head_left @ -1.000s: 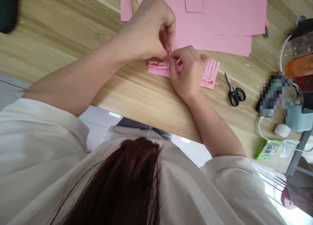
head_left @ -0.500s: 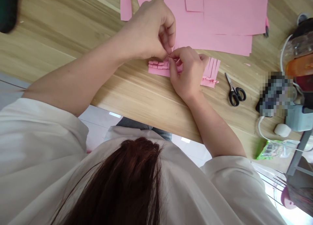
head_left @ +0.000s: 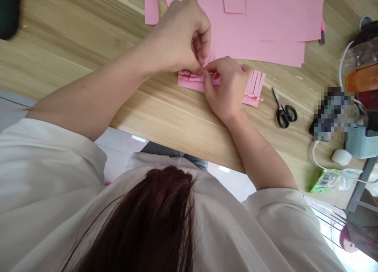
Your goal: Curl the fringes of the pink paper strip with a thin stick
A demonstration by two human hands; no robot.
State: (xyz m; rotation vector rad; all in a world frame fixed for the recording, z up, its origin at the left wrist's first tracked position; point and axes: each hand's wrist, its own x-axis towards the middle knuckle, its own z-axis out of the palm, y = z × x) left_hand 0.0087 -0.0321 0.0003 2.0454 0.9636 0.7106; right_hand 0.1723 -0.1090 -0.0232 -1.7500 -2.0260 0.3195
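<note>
A fringed pink paper strip (head_left: 190, 84) lies slantwise near the table's front edge. Small curled or folded tabs line its left part; at the right, straight cut slits show. My left hand (head_left: 189, 37) is closed over the strip's upper edge, thumb and fingers pinching the fringe. From the right, my right hand (head_left: 226, 87) pinches the strip too, its fingertips almost meeting the left ones. Both hands cover the middle of the strip, and the exact bit between the fingertips is hidden. Scissors (head_left: 284, 111) with black handles lie to the right of the strip.
Large pink paper sheets (head_left: 274, 24) lie at the back, with a loose pink strip (head_left: 151, 6) left of them. On the right are a white cable, a white charger case (head_left: 341, 157), a pale blue box (head_left: 362, 142) and a green snack packet (head_left: 321, 182).
The pink paper strip has shifted very slightly left, and both hands' fingertips have moved a little with it. The pinching grip looks the same.
</note>
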